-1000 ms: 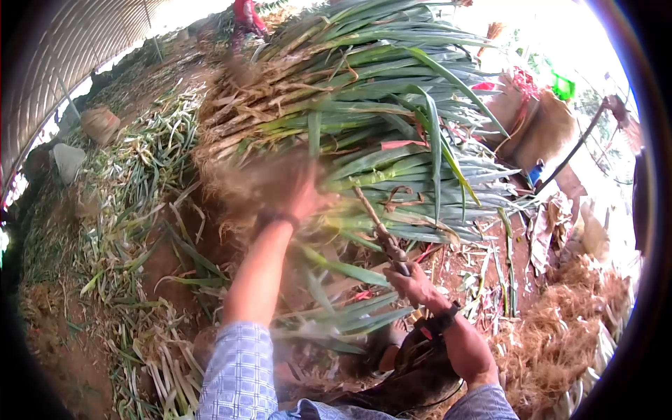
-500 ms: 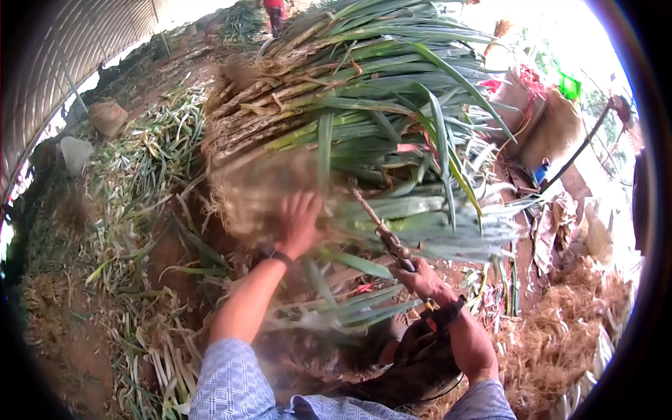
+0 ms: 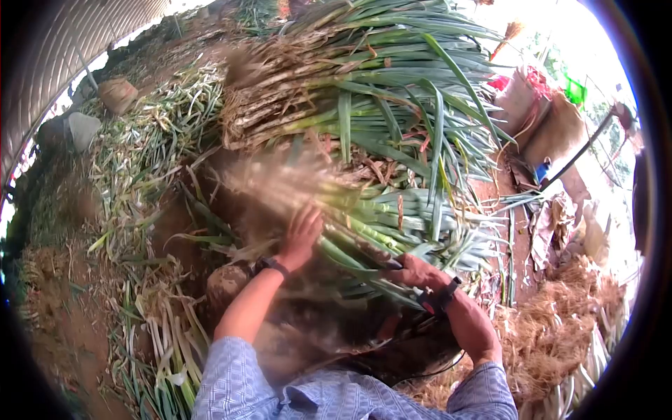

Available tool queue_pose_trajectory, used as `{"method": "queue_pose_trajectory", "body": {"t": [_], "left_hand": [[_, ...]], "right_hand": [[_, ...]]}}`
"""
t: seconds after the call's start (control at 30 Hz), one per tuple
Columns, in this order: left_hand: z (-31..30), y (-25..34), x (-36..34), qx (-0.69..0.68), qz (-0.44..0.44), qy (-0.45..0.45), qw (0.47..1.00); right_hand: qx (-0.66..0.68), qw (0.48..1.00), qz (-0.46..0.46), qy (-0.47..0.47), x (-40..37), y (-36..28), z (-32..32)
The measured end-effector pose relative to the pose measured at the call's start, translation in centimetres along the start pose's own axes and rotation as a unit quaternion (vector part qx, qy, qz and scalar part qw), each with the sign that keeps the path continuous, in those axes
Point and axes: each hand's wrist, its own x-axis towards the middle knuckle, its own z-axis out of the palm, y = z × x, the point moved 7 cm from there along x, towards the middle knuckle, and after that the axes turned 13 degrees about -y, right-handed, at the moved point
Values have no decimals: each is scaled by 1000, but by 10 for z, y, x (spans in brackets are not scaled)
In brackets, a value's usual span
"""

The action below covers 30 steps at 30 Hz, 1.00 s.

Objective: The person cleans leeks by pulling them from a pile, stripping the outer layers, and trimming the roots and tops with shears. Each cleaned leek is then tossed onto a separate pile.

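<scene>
My left hand [image 3: 302, 236] lies with outstretched fingers over a loose bunch of green onions [image 3: 371, 227], near their pale stalks. Its thumb is hidden. At the stalks' root end, brown dust [image 3: 269, 178] is blurred. My right hand [image 3: 422, 274] is closed round the dark handle of a thin air blow gun [image 3: 367, 246], whose rod slants up and left over the leaves. Its tip is hard to make out. Just beyond lies a large pile of green onions [image 3: 392, 77], brown roots to the left and green leaves to the right.
Leaf scraps [image 3: 157, 147] litter the ground on the left. Cut-looking pale stalks [image 3: 171, 336] lie at lower left. Brown fibrous roots [image 3: 553, 329] are heaped at lower right. Sacks [image 3: 556, 129] and a dark pole [image 3: 581, 150] stand at right.
My right hand and the blow gun have dropped slightly, and the rod lies lower among the leaves. Onions under my left hand have shifted, and leaves formerly below my hands no longer show there.
</scene>
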Motion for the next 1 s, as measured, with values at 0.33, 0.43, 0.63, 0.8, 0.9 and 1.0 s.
{"method": "queue_pose_trajectory", "body": {"t": [0.33, 0.43, 0.63, 0.8, 0.9, 1.0], "left_hand": [[-23, -9, -34, -72, -207, 67, 973], [-23, -5, -41, -119, -252, 114, 954], [6, -26, -62, -262, -329, 294, 858], [107, -59, -96, -593, -415, 298, 622], [83, -42, -82, -611, -388, 280, 631], [50, -29, -69, -601, -394, 238, 653]], "right_hand": [[-230, 962, -40, 142, 17, 7, -1], [-246, 957, -47, 146, 29, 12, 5], [-254, 957, -26, 139, 44, 6, 7], [-241, 965, -29, 103, 51, -1, 12], [-243, 966, -25, 87, 48, -10, 11], [-249, 965, -39, 79, 56, -3, 12]]}}
